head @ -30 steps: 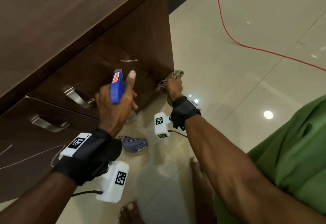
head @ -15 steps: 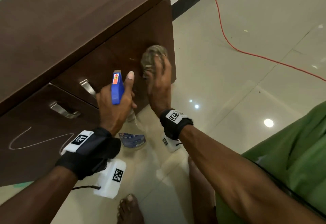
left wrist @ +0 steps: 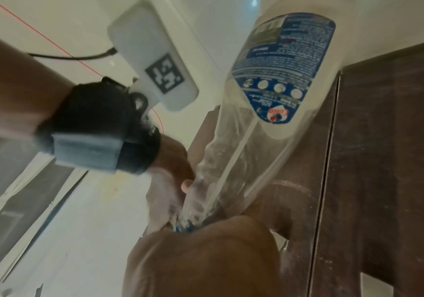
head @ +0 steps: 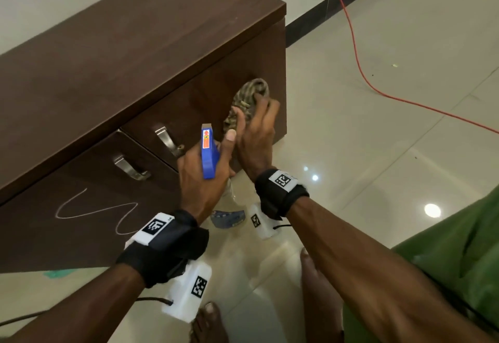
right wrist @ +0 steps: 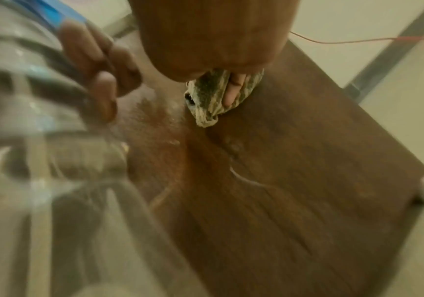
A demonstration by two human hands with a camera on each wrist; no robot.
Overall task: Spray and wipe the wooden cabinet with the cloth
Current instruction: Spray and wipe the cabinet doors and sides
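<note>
so your right hand [head: 256, 137] sat at the centre of the head frame, its fingers [right wrist: 233, 90] curled into the bunched cloth [head: 248, 102] and holding it flat against the front of the wooden cabinet [head: 129, 67], near that front's right edge. just left of it, your left hand [head: 201, 180] gripped the spray bottle [left wrist: 276, 84] by its neck, fingers wrapped round, blue spray head [head: 208, 153] up. two metal handles [head: 167, 140] showed further left, a red cable [head: 356, 54] on the floor at upper right.
</note>
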